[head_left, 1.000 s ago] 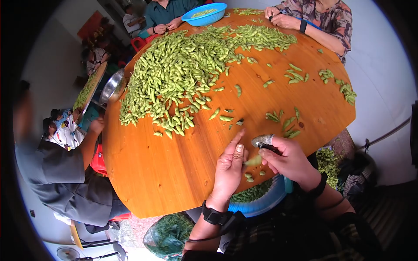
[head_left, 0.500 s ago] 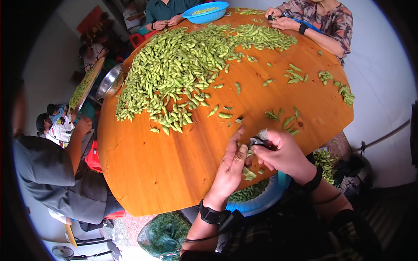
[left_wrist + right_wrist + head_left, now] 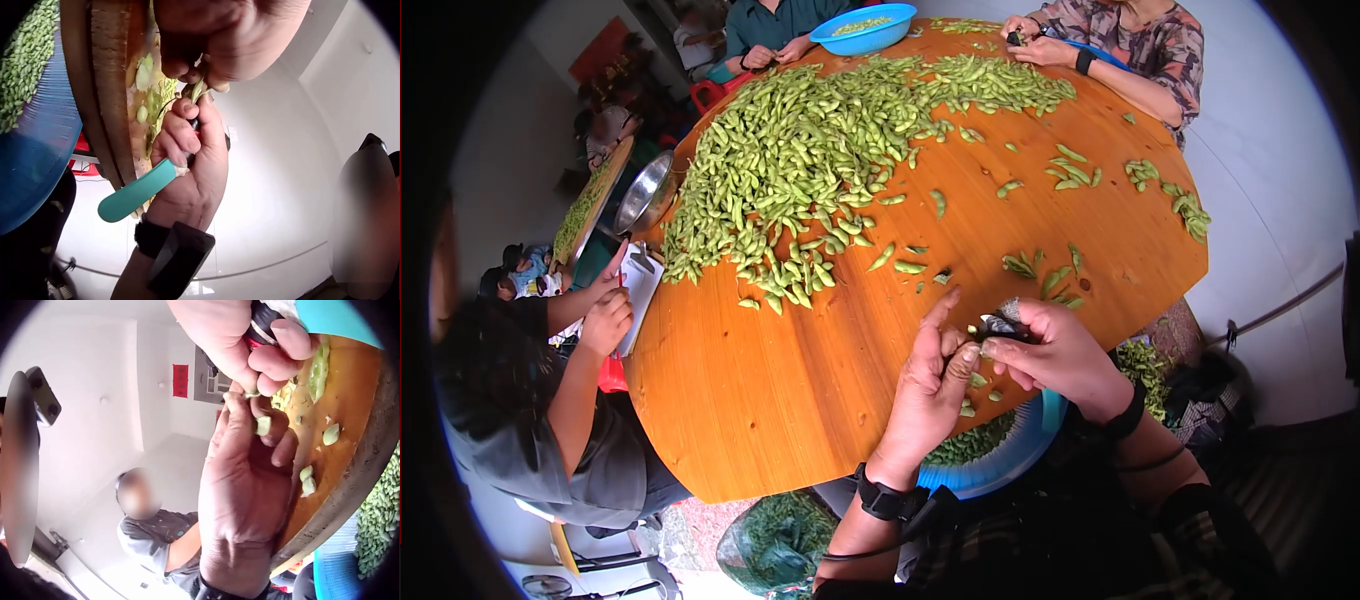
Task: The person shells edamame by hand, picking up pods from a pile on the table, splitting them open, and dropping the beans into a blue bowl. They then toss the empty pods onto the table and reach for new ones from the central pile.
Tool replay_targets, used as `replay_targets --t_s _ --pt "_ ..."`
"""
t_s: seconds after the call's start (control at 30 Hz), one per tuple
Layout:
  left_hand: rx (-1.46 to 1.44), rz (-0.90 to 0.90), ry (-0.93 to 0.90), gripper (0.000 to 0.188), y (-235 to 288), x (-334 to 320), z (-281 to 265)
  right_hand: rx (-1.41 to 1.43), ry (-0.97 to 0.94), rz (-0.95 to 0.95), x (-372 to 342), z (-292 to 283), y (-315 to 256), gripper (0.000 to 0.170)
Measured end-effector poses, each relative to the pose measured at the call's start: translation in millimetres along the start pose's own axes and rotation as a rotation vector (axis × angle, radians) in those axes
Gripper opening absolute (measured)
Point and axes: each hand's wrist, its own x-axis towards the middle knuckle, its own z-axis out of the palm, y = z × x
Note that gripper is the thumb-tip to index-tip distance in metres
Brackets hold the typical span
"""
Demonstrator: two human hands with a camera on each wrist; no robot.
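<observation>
In the head view, my left hand (image 3: pixel 925 385) and right hand (image 3: pixel 1060 352) meet over the near table edge. Thumb and fingers of the left pinch a green soybean pod (image 3: pixel 198 91), partly hidden by fingertips. A pale green piece (image 3: pixel 264 425) shows against the left fingers in the right wrist view. The right hand grips a small knife with a teal handle (image 3: pixel 139 191) and black wrapping; its shiny metal end (image 3: pixel 998 325) is close to the pod. Loose beans (image 3: pixel 331 434) and an opened pod (image 3: pixel 319 372) lie on the wood beside the hands.
The wooden table (image 3: pixel 800 380) bears a large heap of pods (image 3: pixel 800 160). Below its near edge sits a blue basin (image 3: pixel 1040 440) of shelled beans (image 3: pixel 380 515). A steel bowl (image 3: pixel 643 195) stands at the left; a person there holds a clipboard (image 3: pixel 640 290). Two people sit across.
The pale pod between my hands at first is no longer there; a small piece is at the fingertips. My hands have drawn together. The person at left has leaned in, with a clipboard now visible.
</observation>
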Motion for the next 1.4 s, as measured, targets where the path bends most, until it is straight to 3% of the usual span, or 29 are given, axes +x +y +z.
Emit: replay_targets --t_s 0.13,0.23,0.3,0.33,0.43,0.5,0.6,0.77,0.8,0.83,0.97,1.03,1.17,1.33,1.4 --pt "-0.151 -0.111 0.021 0.057 8 -1 1 -0.038 0.015 -0.049 1 1 7 0.015" --pt "-0.176 -0.113 0.124 0.044 -3 2 0 -0.082 0.090 -0.029 -1 6 3 0.017" --pt "0.403 0.429 0.209 0.024 -22 9 -5 -0.065 0.110 -0.027 0 9 3 0.018" --pt "0.402 0.428 0.209 0.024 -20 8 -4 -0.048 0.130 -0.028 1 9 3 0.019" --pt "0.428 0.321 0.199 0.011 -7 2 -1 -0.091 0.122 -0.058 3 7 4 0.019" --pt "-0.002 -0.143 0.103 0.015 0 -3 0 -0.089 0.109 -0.059 3 6 2 0.018" --pt "-0.135 -0.147 0.032 0.018 3 -3 -3 -0.085 0.080 -0.058 2 9 -4 0.016" --pt "-0.344 -0.167 0.068 0.013 -2 -2 -5 -0.083 0.071 -0.097 2 12 5 0.018" --pt "-0.401 -0.183 0.083 0.011 -1 -2 -6 -0.196 0.098 -0.253 4 12 12 0.020" --pt "-0.401 -0.182 0.084 0.011 -2 -1 -6 -0.308 0.124 -0.408 5 13 16 0.023" --pt "-0.397 -0.156 0.128 0.009 -2 1 -4 -0.390 0.141 -0.317 -1 18 4 0.025" --pt "-0.400 -0.131 0.149 0.010 -3 2 -3 -0.538 0.207 -0.397 -1 19 3 0.024" --pt "-0.446 -0.054 0.137 0.013 -2 1 -3 -0.448 0.255 -0.385 -2 19 4 0.021" --pt "-0.452 -0.065 0.173 0.016 -2 1 0 -0.563 0.266 -0.434 0 16 8 0.015" --pt "-0.210 -0.067 0.186 0.016 -4 0 1 -0.574 0.312 -0.481 -2 20 7 0.016"
